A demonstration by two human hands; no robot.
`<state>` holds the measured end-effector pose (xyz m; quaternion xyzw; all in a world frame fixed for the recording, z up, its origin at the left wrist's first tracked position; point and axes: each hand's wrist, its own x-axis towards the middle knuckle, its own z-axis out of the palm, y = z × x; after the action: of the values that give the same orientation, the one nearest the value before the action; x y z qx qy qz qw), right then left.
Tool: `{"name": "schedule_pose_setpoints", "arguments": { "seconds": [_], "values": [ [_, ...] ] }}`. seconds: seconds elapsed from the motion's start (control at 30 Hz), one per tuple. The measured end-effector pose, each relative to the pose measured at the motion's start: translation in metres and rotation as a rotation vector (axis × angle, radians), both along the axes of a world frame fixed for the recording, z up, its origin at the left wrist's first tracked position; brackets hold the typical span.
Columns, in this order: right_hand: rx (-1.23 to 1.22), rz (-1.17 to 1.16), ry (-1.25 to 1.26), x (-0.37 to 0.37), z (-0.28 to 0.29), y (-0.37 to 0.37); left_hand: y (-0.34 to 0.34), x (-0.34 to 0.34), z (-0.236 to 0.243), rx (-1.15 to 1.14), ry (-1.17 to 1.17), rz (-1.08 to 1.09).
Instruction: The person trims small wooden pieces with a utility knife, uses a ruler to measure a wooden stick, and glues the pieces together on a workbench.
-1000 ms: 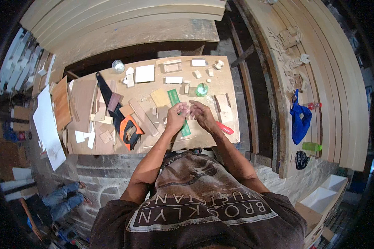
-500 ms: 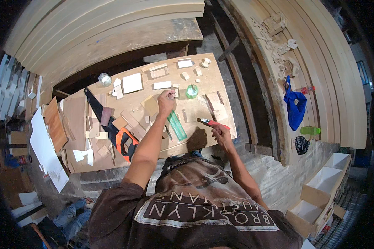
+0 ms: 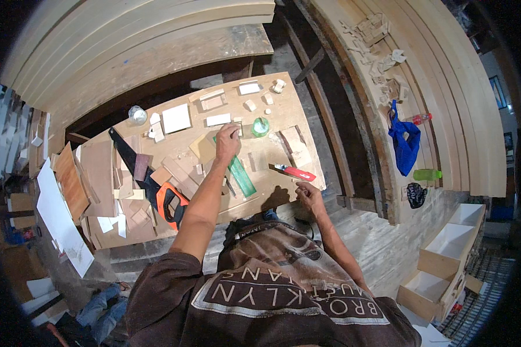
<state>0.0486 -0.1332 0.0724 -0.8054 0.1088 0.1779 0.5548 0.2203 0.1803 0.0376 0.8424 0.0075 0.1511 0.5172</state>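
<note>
My left hand (image 3: pixel 227 144) is closed, fingertips down at the table beside a small wood piece (image 3: pixel 238 128); whatever it pinches is hidden. Under that wrist runs a green ruler (image 3: pixel 242 176), its far end showing left of the hand. A red utility knife (image 3: pixel 297 172) with its blade out lies at the right of the table. Just nearer me than the knife, my right hand (image 3: pixel 311 198) has curled fingers, apart from it and with nothing visible in them. A clear green container (image 3: pixel 260 126) stands right of my left hand.
On the wooden table (image 3: pixel 312 150) lie a black handsaw with an orange handle (image 3: pixel 171 202), white-faced blocks (image 3: pixel 176 118) and wood offcuts (image 3: pixel 179 173). A clear cup (image 3: pixel 137 115) stands far left. Stacked boards (image 3: pixel 446 115) at right bear a blue bag (image 3: pixel 403 141). Open boxes (image 3: pixel 446 240) are lower right.
My right hand has let go of the utility knife and drawn back toward me. My left hand stays by the small wood piece; more of the ruler's far end shows. The view has shifted slightly.
</note>
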Motion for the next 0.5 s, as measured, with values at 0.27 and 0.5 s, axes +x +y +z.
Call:
{"name": "schedule_pose_setpoints", "arguments": {
  "seconds": [0.27,0.5],
  "values": [
    [-0.075,0.031,-0.085,-0.013,-0.003,-0.004,-0.004,0.003,-0.005,-0.094,0.041,0.022],
    [-0.117,0.037,0.022,-0.016,0.01,0.001,0.001,0.005,-0.012,-0.142,0.087,0.009]
  ]
}}
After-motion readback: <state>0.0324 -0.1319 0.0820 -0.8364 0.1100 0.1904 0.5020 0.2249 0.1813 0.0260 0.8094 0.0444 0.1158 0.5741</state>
